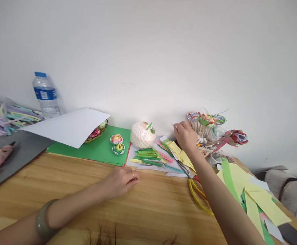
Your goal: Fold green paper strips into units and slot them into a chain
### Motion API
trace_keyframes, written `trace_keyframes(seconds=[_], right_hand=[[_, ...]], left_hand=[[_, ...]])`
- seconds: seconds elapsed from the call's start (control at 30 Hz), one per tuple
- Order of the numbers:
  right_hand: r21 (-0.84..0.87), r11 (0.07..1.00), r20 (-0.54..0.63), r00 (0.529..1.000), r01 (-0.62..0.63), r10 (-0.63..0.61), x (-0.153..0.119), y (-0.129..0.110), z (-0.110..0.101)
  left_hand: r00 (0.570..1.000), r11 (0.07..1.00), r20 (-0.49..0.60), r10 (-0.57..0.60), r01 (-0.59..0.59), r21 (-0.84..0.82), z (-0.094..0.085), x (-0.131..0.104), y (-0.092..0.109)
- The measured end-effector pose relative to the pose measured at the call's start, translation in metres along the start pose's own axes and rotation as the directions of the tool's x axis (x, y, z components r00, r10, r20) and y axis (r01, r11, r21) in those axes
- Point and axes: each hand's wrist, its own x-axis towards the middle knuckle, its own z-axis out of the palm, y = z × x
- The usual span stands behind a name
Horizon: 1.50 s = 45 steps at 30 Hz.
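Left hand [125,179]: mine, palm down on the wooden desk [148,211], half closed, fingers curled loosely; whether anything lies under them I cannot tell. A ring on one finger, a bangle [44,221] on the forearm. Position: just in front of the green paper [107,152].

Right hand [186,136]: mine, raised near the wall, fingers bent, thumb and forefinger drawn together; whether they pinch anything I cannot tell. Position: just beside the bunch of paper flowers [206,119] on sticks, above the yellow paper pieces [179,152].

Folded paper strips [150,157], green, pink, yellow and blue: heaped on white paper, between my two hands.

Scissors [186,170], one pair: blades toward the strips, yellow-and-red handles on the desk, partly behind my right forearm.

White textured ball [142,135], one: behind the strips, a green piece at its upper right.

Small paper flowers [118,148], two, one pink and yellow, one green and white: on the green paper.

Basket [94,136] of paper flowers: partly under a large white sheet [73,124].

Water bottle [45,95], blue cap: upright, far left, behind the sheet.

Loose paper pieces [260,200], yellow, green and white: spread at the right.
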Motion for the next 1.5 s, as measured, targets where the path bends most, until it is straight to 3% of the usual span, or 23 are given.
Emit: trace_keyframes(seconds=[0.17, 0.33, 0.73, 0.97, 1.17, 1.5], right_hand=[[-0.092, 0.993, 0.284, 0.958, 0.075, -0.046, -0.014, -0.001, 0.023], [-0.134, 0.986, 0.379, 0.925, 0.100, -0.043, -0.017, -0.009, 0.039], [-0.173, 0.983, 0.466, 0.884, 0.059, 0.029, -0.015, -0.033, 0.053], [-0.138, 0.986, 0.466, 0.872, -0.093, 0.148, -0.002, -0.022, 0.043], [0.001, 0.979, 0.505, 0.845, -0.204, 0.175, 0.009, -0.006, 0.041], [0.158, 0.959, 0.435, 0.888, -0.235, 0.146, 0.010, -0.006, 0.038]], left_hand=[[0.999, 0.999, 0.023, 0.024, -0.025, 0.022, 0.000, 0.000, 0.000], [0.998, 0.998, 0.004, 0.057, -0.057, 0.031, 0.001, 0.000, 0.001], [0.996, 0.998, 0.074, 0.042, -0.045, 0.039, 0.003, -0.001, 0.001], [0.996, 0.997, 0.076, 0.045, -0.050, 0.060, 0.003, -0.002, 0.002], [0.996, 0.997, 0.078, 0.052, -0.056, 0.051, 0.004, -0.002, 0.001], [0.995, 0.996, 0.092, 0.049, -0.056, 0.074, 0.004, -0.002, 0.002]])
